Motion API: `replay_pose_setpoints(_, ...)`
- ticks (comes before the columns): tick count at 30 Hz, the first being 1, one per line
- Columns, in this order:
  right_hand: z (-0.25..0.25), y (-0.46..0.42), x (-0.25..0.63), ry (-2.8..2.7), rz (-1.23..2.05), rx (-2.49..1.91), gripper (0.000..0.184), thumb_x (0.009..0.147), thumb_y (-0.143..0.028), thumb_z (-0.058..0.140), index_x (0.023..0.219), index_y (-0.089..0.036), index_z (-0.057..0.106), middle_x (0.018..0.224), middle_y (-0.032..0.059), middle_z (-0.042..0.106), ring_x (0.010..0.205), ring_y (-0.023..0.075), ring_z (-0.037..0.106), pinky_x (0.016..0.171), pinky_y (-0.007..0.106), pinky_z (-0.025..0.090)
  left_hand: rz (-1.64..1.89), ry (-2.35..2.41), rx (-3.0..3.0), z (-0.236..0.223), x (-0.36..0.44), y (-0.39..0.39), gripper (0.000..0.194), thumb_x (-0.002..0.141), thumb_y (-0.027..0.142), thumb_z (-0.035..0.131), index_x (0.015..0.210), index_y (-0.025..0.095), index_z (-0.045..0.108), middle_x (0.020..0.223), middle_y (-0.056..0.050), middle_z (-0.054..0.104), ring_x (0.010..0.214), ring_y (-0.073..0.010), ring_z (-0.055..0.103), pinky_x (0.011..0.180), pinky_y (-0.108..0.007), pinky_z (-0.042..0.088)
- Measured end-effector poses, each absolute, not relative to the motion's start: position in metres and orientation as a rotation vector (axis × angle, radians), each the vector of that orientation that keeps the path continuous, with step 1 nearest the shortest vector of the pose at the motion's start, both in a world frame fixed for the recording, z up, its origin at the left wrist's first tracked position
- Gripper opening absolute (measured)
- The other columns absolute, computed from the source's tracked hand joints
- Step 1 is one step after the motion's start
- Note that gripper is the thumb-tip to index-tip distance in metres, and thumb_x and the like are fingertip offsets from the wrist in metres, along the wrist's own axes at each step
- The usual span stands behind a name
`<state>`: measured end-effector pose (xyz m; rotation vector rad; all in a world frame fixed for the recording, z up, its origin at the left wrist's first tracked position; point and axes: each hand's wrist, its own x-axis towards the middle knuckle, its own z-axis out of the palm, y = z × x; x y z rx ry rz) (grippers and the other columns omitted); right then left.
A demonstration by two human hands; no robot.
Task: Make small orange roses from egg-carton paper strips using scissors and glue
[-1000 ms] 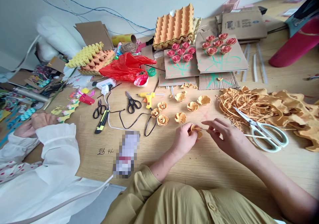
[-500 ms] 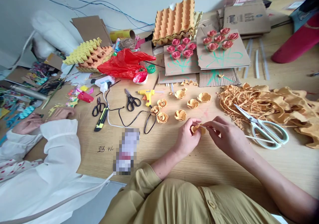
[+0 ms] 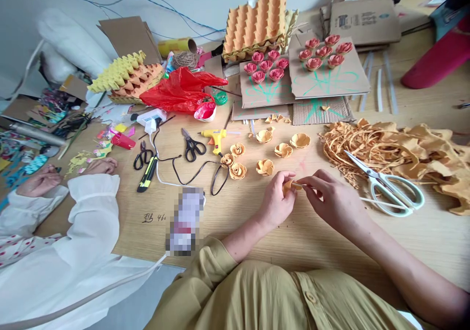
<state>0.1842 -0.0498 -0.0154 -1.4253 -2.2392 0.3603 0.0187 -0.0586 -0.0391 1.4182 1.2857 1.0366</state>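
Note:
Between the fingertips of my left hand (image 3: 277,200) is a small curved orange petal piece (image 3: 290,187) that looks like egg-carton pulp. My right hand (image 3: 330,198) is closed in a pinch on a thin white stick (image 3: 382,202); its rear end sticks out to the right, and its front end meets the petal piece. Just beyond my hands lie loose orange petal cups, among them one cup (image 3: 265,167) nearest my left hand. Several rolled orange roses (image 3: 238,171) sit left of these. White-handled scissors (image 3: 394,193) lie open right of my right hand.
Orange scraps (image 3: 382,149) heap at the right. A yellow glue gun (image 3: 215,139), black scissors (image 3: 193,146), a cutter (image 3: 148,174) and a power strip (image 3: 185,222) lie leftward. Red roses stand on cardboard (image 3: 330,87) behind. A co-worker's white sleeve (image 3: 93,207) is at left.
The petal piece has turned in my left fingers, and less of it shows on the right. My right fingertips have shifted slightly along it. The whole view has moved a little.

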Motion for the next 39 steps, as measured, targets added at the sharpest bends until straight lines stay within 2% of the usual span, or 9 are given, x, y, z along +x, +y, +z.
replay_pose_setpoints(2,-0.015,-0.050,0.184,-2.245,0.312,-1.438,0.024,0.094,-0.024,0.052,0.102,-0.023,0.075,0.083,0.0026,0.064,0.059,0.0125,0.056,0.052,0.027,0.036,1.020,1.311,1.442,-0.040,0.018,-0.058,0.039,0.081,-0.001,0.049,0.113,0.019,0.057,0.104,-0.005,0.067,0.091,-0.0146,0.067,0.083,-0.025,0.057)
replay_pose_setpoints(6,-0.013,-0.051,0.184,-2.279,0.282,-1.422,0.026,0.095,-0.024,0.052,0.107,-0.025,0.075,0.080,0.0009,0.062,0.056,0.0113,0.054,0.052,0.026,0.035,1.016,1.288,1.398,-0.042,0.018,-0.058,0.041,0.080,-0.004,0.046,0.113,0.019,0.057,0.096,-0.002,0.068,0.072,-0.0104,0.066,0.074,-0.023,0.056)
replay_pose_setpoints(8,-0.013,-0.051,0.183,-2.292,0.276,-1.413,0.027,0.095,-0.023,0.052,0.109,-0.026,0.075,0.079,0.0004,0.062,0.057,0.0113,0.054,0.053,0.026,0.036,1.020,1.275,1.407,-0.042,0.017,-0.058,0.040,0.081,-0.003,0.046,0.113,0.019,0.057,0.094,-0.001,0.068,0.069,-0.0098,0.065,0.073,-0.023,0.055)
replay_pose_setpoints(17,-0.014,-0.049,0.184,-2.312,0.293,-1.362,0.029,0.094,-0.021,0.050,0.108,-0.027,0.076,0.082,0.0022,0.063,0.061,0.0120,0.057,0.054,0.025,0.036,1.048,1.319,1.591,-0.038,0.012,-0.057,0.027,0.088,0.007,0.055,0.111,0.020,0.060,0.098,-0.004,0.072,0.087,-0.0153,0.070,0.082,-0.026,0.055)
replay_pose_setpoints(23,-0.014,-0.050,0.183,-2.350,0.254,-1.350,0.026,0.095,-0.022,0.050,0.100,-0.025,0.076,0.082,0.0022,0.062,0.061,0.0115,0.056,0.053,0.025,0.033,1.032,1.337,1.644,-0.035,0.009,-0.057,0.021,0.088,0.007,0.057,0.104,0.020,0.063,0.098,-0.003,0.073,0.085,-0.0145,0.069,0.080,-0.025,0.055)
replay_pose_setpoints(28,-0.013,-0.051,0.183,-2.439,0.049,-1.255,0.027,0.094,-0.017,0.050,0.099,-0.023,0.075,0.081,0.0034,0.060,0.060,0.0128,0.052,0.051,0.027,0.028,0.976,1.341,1.602,-0.036,0.007,-0.055,0.018,0.087,0.008,0.058,0.100,0.019,0.064,0.088,-0.001,0.072,0.075,-0.0120,0.068,0.069,-0.021,0.053)
replay_pose_setpoints(35,-0.017,-0.047,0.188,-2.417,0.113,-1.187,0.028,0.095,-0.017,0.052,0.111,-0.023,0.074,0.085,0.0031,0.062,0.062,0.0132,0.054,0.057,0.026,0.035,0.980,1.325,1.556,-0.035,0.005,-0.054,0.026,0.087,0.011,0.060,0.111,0.019,0.061,0.085,0.000,0.071,0.073,-0.0120,0.069,0.069,-0.021,0.053)
replay_pose_setpoints(39,-0.016,-0.047,0.188,-2.420,0.086,-1.155,0.028,0.095,-0.016,0.053,0.110,-0.022,0.075,0.083,0.0037,0.061,0.064,0.0140,0.053,0.058,0.027,0.036,0.993,1.298,1.445,-0.033,0.007,-0.054,0.025,0.085,0.008,0.060,0.108,0.018,0.061,0.084,-0.001,0.072,0.074,-0.0135,0.072,0.067,-0.021,0.054)
